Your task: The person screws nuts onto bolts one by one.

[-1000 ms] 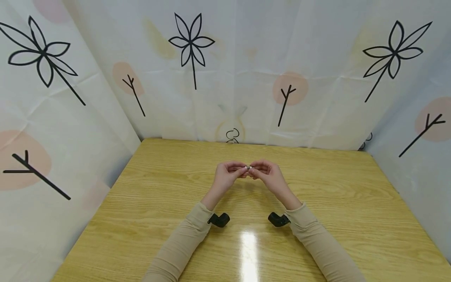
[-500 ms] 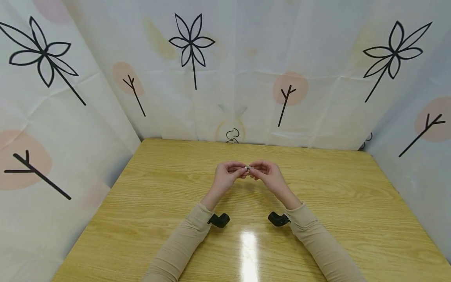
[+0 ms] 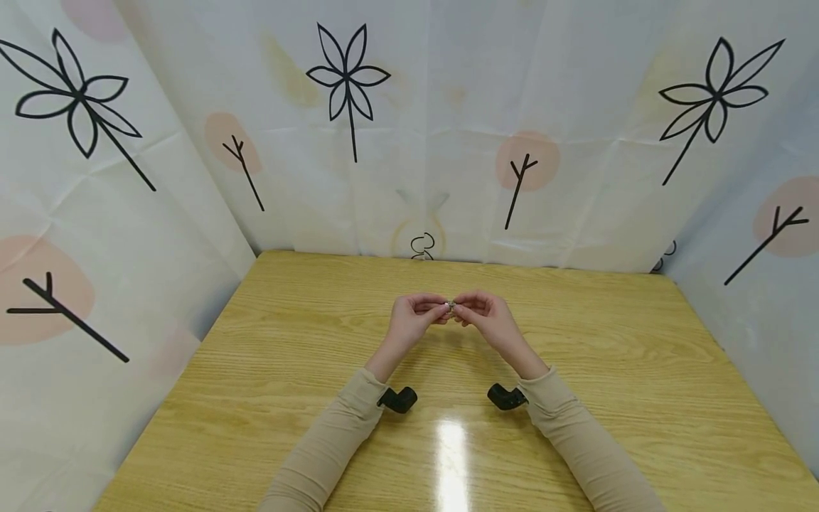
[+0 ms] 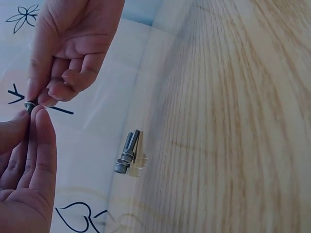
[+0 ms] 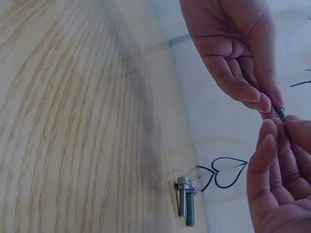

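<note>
A small threaded metal bolt point(image 5: 281, 114) is between the fingertips of both hands, mostly covered by them. My left hand point(image 3: 412, 314) pinches one end between thumb and fingers. From the other side my right hand point(image 3: 486, 316) pinches the opposite end, the two sets of fingertips almost meeting. In the left wrist view a wider, nut-like part of the bolt point(image 4: 30, 106) shows between the fingers; whether it is a separate nut I cannot tell. Both hands are raised over the far half of the table.
A few bolts with hex nuts point(image 4: 127, 154) lie close together on the wooden table point(image 3: 307, 327), hidden behind the hands in the head view. Patterned white curtain point(image 3: 441, 142) rises behind the table and at both sides. A black wrist camera point(image 3: 399, 400) sits at each cuff.
Both hands stay in nearly the same place. The little metal piece between the fingertips looks slightly different, with more of it showing than a second ago.
</note>
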Tool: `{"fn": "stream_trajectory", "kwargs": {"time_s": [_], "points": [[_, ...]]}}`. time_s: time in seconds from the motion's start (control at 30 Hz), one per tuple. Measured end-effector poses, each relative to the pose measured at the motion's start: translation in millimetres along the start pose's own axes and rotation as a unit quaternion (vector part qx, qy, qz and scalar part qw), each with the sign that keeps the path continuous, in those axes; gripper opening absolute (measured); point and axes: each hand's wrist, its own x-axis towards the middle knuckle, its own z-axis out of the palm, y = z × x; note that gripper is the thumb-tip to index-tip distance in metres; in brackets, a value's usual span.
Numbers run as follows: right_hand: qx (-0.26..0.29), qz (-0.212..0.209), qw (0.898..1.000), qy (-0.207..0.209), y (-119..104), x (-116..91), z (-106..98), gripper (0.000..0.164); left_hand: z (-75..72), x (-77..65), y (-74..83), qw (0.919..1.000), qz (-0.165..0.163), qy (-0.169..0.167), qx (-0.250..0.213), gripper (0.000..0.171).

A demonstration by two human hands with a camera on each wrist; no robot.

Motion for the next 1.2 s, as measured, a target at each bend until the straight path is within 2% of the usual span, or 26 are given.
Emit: {"fn": "stream_trajectory", "kwargs": {"time_s": [0.13, 0.2, 0.47, 0.7, 0.93, 1.07, 1.2], "points": [[-0.032, 0.029, 0.999, -0.003, 0, 1, 1, 0.029, 2.3, -5.7, 11.0, 0.9998, 0.007, -0.005, 0.015, 0.016], [-0.037, 0.039, 0.999, -0.003, 1, 2, 1, 0.032, 2.7, -6.2, 11.2, 0.9998, 0.008, -0.004, 0.016, 0.016], [-0.004, 0.002, 1.0, 0.003, 1, 1, 0, 0.025, 3.2, -5.4, 12.6, 1.0, -0.001, 0.003, 0.004, 0.018], [-0.035, 0.018, 0.999, 0.0, 1, 3, 0, 0.03, 3.6, -4.9, 12.5, 0.9999, 0.003, -0.009, 0.01, 0.018], [0.006, 0.002, 1.0, 0.01, 1, 2, 1, 0.029, -1.2, 5.3, -8.9, 1.0, 0.004, 0.006, 0.003, 0.022], [-0.003, -0.001, 1.0, 0.005, 2, 2, 0, 0.023, -1.0, 5.3, -11.1, 0.9999, 0.009, 0.009, 0.004, 0.022], [-0.023, 0.015, 1.0, -0.002, 1, 3, -1, 0.028, 0.2, 4.3, -10.4, 0.9997, 0.013, 0.01, 0.016, 0.02]]}}
